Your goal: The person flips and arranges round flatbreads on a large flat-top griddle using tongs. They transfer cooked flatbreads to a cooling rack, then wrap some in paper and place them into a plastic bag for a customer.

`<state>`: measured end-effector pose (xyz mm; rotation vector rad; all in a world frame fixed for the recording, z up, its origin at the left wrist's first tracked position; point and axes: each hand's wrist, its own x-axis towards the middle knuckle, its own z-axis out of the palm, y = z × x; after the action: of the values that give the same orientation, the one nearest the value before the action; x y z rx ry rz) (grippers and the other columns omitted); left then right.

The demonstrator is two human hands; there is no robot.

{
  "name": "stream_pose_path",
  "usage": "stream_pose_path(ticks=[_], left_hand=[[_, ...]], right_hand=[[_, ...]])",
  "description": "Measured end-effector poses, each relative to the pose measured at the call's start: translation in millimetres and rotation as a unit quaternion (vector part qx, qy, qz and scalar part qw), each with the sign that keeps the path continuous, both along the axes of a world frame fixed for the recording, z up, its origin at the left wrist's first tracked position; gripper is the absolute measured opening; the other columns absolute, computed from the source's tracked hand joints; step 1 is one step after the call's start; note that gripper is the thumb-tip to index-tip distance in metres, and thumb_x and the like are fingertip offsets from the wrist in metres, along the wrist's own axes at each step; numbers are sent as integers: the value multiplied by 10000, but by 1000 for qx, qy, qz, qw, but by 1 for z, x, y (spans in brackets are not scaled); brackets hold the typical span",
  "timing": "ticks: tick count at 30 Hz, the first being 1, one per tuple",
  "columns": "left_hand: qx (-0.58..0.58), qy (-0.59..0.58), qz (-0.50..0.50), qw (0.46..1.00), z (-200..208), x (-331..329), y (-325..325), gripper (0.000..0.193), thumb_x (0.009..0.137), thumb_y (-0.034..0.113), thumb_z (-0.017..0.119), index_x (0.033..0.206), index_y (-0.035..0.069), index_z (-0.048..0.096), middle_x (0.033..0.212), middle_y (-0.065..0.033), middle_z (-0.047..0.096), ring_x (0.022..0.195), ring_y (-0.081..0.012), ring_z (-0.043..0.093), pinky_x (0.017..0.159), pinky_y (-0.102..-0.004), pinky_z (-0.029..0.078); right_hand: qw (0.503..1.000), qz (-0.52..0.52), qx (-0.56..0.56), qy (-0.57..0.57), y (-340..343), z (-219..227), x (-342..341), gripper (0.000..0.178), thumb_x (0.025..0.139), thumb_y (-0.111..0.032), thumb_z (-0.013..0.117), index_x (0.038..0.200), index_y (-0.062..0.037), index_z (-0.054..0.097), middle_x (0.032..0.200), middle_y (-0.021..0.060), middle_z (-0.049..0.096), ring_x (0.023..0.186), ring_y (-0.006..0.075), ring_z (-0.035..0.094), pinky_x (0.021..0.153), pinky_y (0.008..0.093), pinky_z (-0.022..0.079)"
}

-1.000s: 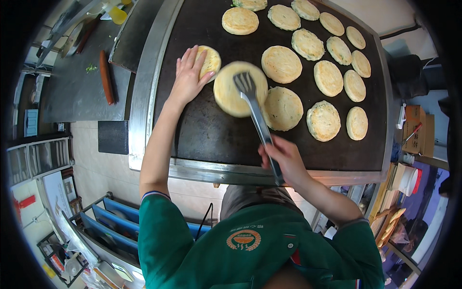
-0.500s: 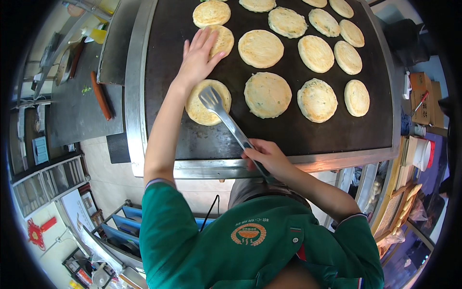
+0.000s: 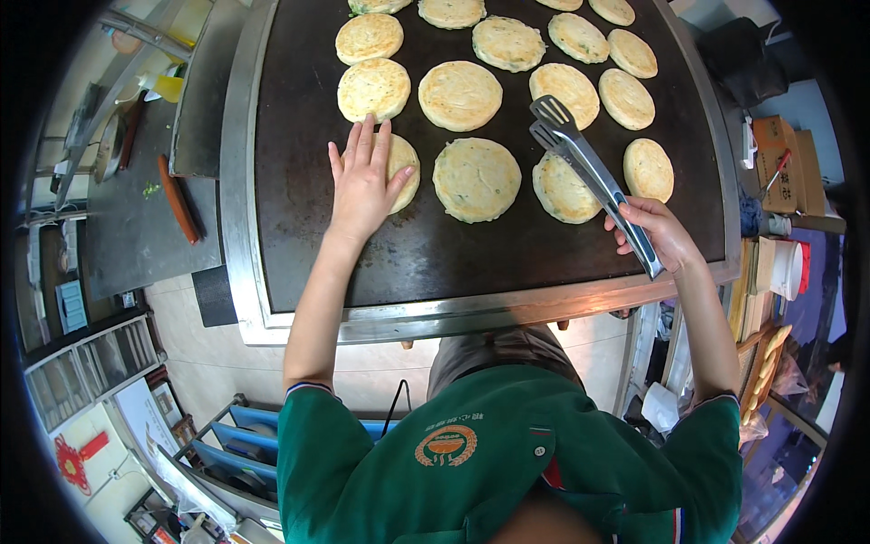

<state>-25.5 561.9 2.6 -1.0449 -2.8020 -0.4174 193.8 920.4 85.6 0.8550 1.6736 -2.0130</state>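
Round flatbreads, pale gold and some flecked with green, lie in rows on a dark flat griddle (image 3: 390,258). My left hand (image 3: 361,186) rests with fingers spread on the flatbread (image 3: 405,174) at the near left, covering much of it. Its fingertips reach the edge of the flatbread (image 3: 373,89) behind. In my right hand (image 3: 660,234) is a pair of metal tongs (image 3: 594,172) with slotted ends, gripped near the handle. The tongs' tips hang over two flatbreads on the right side, partly hiding the nearer flatbread (image 3: 562,192).
A metal rim (image 3: 471,304) borders the griddle's front and sides. On the left, a grey worktop (image 3: 136,227) carries a brown rolling pin (image 3: 178,199). Cardboard boxes (image 3: 788,163) stand at the right. Blue-edged racks (image 3: 249,440) sit low at the left.
My left hand has come nearer, from the second flatbread of the left row to the nearest one. My right hand has swung the tongs rightward, away from that near-left flatbread.
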Motion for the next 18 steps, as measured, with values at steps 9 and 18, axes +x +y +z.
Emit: stream_pose_path(ticks=[9, 18], left_hand=[[-41, -92, -203, 974, 16, 47, 66, 956, 737, 414, 768, 1516, 134, 291, 1599, -120, 181, 1469, -312, 190, 1153, -600, 122], [59, 17, -171, 983, 9, 20, 173, 756, 882, 491, 609, 1491, 134, 339, 1562, -172, 248, 1435, -346, 258, 1135, -605, 177]], right_hand=[[997, -24, -23, 63, 35, 4, 82, 384, 925, -284, 635, 1155, 19, 589, 977, 91, 676, 783, 105, 648, 699, 241, 551], [987, -138, 33, 77, 133, 8, 144, 342, 967, -268, 572, 1166, 10, 591, 939, 88, 676, 744, 117, 655, 677, 224, 553]])
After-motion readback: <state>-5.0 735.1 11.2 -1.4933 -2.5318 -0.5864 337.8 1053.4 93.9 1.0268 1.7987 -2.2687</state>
